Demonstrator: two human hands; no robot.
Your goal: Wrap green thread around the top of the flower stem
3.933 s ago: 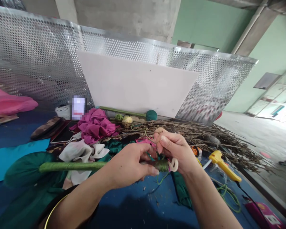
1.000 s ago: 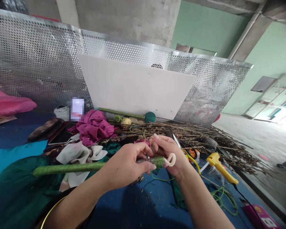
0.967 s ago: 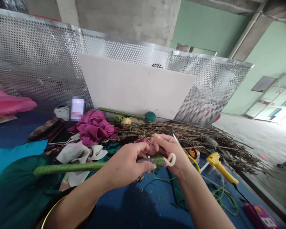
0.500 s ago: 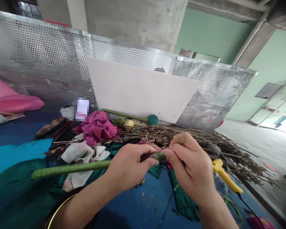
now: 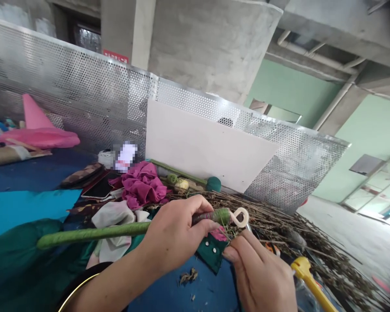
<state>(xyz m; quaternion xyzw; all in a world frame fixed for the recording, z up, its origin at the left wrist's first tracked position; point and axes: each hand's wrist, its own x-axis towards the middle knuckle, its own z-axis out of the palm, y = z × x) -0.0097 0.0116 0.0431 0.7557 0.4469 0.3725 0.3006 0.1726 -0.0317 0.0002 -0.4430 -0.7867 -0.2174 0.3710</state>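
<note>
Green stick [image 5: 112, 231] sits clasped in the curled left hand [image 5: 175, 227]; lower, the right hand [image 5: 263, 268] pinches thread [image 5: 228, 233].

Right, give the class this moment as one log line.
left hand: gripping green-wrapped rod | right hand: at green thread, grip unclear | cream loop: at rod's end
</note>
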